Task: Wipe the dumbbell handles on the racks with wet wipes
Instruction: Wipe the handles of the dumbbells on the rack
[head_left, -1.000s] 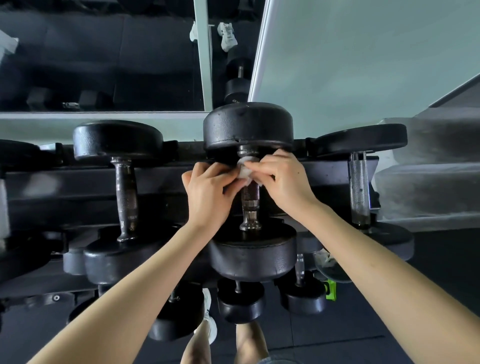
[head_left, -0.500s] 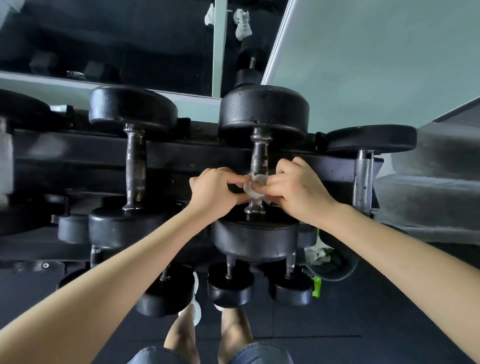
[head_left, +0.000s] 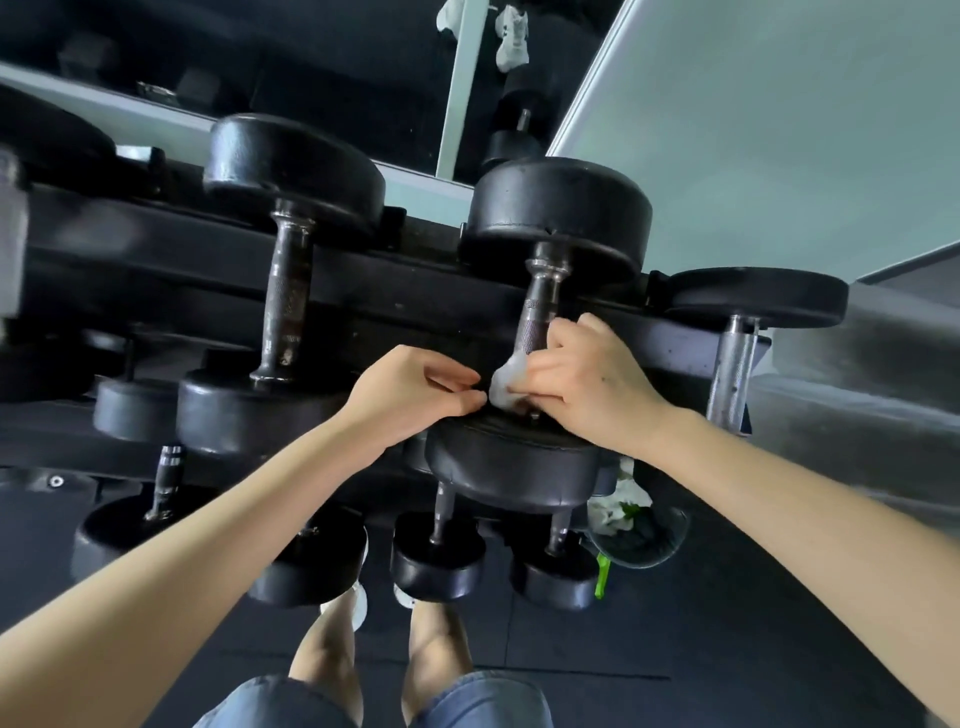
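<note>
White, crumpled wet wipe (head_left: 503, 385) sits bunched round the lower end of the knurled steel handle (head_left: 537, 312) of the middle dumbbell (head_left: 558, 213), just above that dumbbell's near head on the top tier of the rack (head_left: 389, 296). The right hand (head_left: 587, 379) has its fingers curled round the handle and clamps the wipe against the metal from the right. The left hand (head_left: 415, 395) comes in from the other side, its thumb and forefinger closed together on the wipe's left edge as far as the view shows. The step in hand looks like the wiping pass along this one handle, with the cloth at the near end and the upper stretch of bare steel exposed above it. The next move probably calls for either sliding the wrapped wipe back up with a twist, keeping it snug so it does not slip off the knurling, or letting go and shifting sideways. The left neighbour's handle (head_left: 285, 301) shows dark, rusty patches, the right neighbour's handle (head_left: 730, 364) gleams brighter, and smaller dumbbells (head_left: 439, 564) on the lower tier wait below.
</note>
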